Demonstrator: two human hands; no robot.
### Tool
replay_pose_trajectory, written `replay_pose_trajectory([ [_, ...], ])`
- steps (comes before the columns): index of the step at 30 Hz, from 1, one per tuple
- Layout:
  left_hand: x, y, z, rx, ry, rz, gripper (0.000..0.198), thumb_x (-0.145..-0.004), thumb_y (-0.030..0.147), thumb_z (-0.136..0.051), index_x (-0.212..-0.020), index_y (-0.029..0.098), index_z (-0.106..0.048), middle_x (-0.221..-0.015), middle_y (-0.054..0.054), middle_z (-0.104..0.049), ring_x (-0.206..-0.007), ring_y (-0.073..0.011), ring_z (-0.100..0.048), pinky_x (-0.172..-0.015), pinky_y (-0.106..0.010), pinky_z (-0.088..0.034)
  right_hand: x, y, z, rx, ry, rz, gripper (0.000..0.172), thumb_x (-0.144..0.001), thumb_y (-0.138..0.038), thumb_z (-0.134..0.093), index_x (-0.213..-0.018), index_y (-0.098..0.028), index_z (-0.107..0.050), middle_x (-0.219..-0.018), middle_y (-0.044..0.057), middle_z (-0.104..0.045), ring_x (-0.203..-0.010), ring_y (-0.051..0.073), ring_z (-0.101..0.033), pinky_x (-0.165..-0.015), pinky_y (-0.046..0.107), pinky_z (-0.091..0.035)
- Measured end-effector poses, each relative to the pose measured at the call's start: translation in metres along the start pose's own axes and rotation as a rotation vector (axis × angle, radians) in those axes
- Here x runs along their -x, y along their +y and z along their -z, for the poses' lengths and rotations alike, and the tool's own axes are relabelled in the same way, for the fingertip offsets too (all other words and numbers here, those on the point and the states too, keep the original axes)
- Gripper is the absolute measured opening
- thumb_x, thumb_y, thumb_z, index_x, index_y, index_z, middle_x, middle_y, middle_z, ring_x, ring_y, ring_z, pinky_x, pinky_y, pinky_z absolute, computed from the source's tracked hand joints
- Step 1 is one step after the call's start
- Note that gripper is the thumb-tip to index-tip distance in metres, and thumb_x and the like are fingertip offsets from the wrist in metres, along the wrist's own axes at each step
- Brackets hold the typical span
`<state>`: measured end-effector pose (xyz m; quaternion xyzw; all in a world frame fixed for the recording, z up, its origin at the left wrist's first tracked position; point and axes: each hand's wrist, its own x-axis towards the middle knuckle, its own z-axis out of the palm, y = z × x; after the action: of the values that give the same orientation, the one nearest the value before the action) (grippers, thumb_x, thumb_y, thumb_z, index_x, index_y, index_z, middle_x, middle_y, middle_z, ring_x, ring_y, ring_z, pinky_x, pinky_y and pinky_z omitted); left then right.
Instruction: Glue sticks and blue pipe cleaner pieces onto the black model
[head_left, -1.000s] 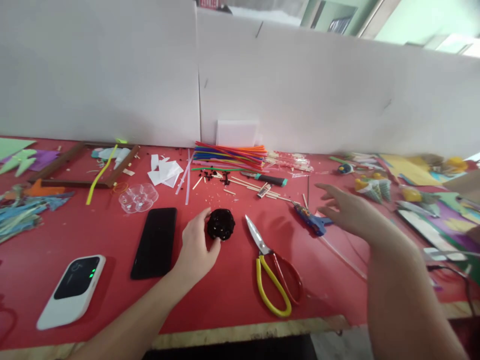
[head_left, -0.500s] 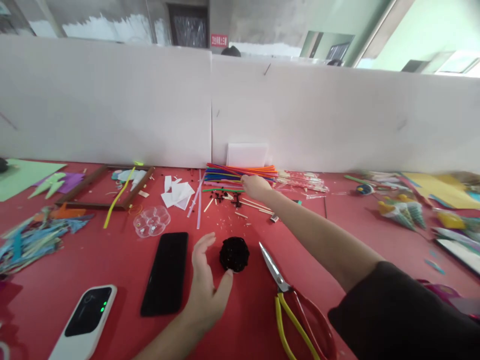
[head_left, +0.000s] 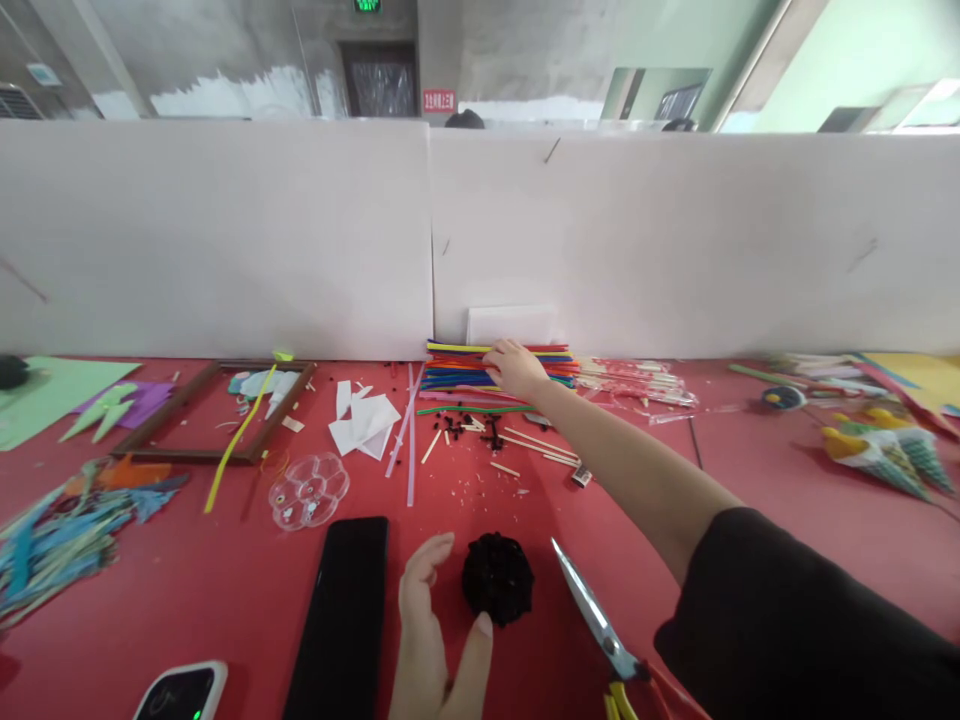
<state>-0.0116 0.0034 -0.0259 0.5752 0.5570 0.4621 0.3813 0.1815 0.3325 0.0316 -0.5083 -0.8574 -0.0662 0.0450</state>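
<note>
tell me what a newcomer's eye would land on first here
Probably the bright bundle of multicoloured pipe cleaners by the foot of the white partition, where the right hand is. Next might come the lumpy black ball nearer the front of the red table, standing out darkly beside the left hand. Just right of it lie large scissors, with yellow and red handles.

**Right arm (head_left: 637, 470) out long, left hand (head_left: 426, 645) low!**

And it's the right side stretched forward and inward, dark sleeve (head_left: 780, 610) high on the forearm, wrist gently bent, right hand (head_left: 519, 372) palm down with fingers bent; how tightly they close, we can't see. Down at the bottom edge, the left: fingers (head_left: 421, 580) softly curled, thumb (head_left: 474, 660) up and apart, a wide gap between!
</note>
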Motion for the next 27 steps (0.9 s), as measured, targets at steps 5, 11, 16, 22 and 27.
replay_pose_trajectory([
  [5,-0.006,-0.001,0.003,0.023,0.009,0.064,0.060,-0.075,0.032,-0.068,-0.134,0.032,-0.055,-0.136,-0.017,-0.061,-0.134,-0.0451,-0.053,-0.111,-0.068,-0.042,-0.004,-0.006,-0.013,-0.060,-0.053,0.071,0.034,-0.097,-0.036,-0.062,-0.125,-0.017,-0.062,-0.128,0.010,-0.064,-0.110,0.023,-0.065,-0.092,0.046,-0.056],
  [11,-0.011,-0.003,0.004,0.034,0.008,0.095,0.055,-0.074,0.039,-0.069,-0.127,0.037,-0.059,-0.126,-0.015,-0.067,-0.130,-0.0480,-0.056,-0.106,-0.070,-0.045,-0.010,-0.011,-0.018,-0.103,-0.052,0.012,0.035,-0.097,-0.037,-0.063,-0.127,-0.018,-0.061,-0.129,0.010,-0.063,-0.110,0.024,-0.065,-0.092,0.046,-0.057],
  [16,-0.005,-0.002,0.000,0.071,0.074,0.084,0.058,-0.070,0.034,-0.074,-0.126,0.036,-0.059,-0.131,-0.015,-0.063,-0.131,-0.0470,-0.055,-0.108,-0.069,-0.043,-0.011,-0.010,-0.011,-0.149,-0.019,-0.100,0.036,-0.097,-0.037,-0.063,-0.128,-0.017,-0.060,-0.128,0.010,-0.063,-0.108,0.023,-0.065,-0.091,0.045,-0.057],
  [22,-0.001,-0.002,-0.007,0.113,0.153,0.062,0.056,-0.075,0.032,-0.070,-0.128,0.023,-0.055,-0.134,-0.017,-0.060,-0.131,-0.0400,-0.056,-0.112,-0.062,-0.043,-0.022,-0.013,-0.009,-0.185,-0.066,-0.199,0.035,-0.098,-0.037,-0.062,-0.127,-0.018,-0.061,-0.128,0.010,-0.063,-0.107,0.023,-0.065,-0.090,0.044,-0.057],
  [27,0.003,-0.002,-0.016,0.129,0.187,0.031,0.054,-0.081,0.029,-0.065,-0.132,0.020,-0.050,-0.136,-0.019,-0.057,-0.132,-0.0366,-0.054,-0.114,-0.061,-0.039,-0.025,-0.020,-0.009,-0.174,-0.121,-0.198,0.034,-0.097,-0.037,-0.062,-0.127,-0.019,-0.061,-0.129,0.010,-0.063,-0.109,0.023,-0.065,-0.091,0.044,-0.057],
])
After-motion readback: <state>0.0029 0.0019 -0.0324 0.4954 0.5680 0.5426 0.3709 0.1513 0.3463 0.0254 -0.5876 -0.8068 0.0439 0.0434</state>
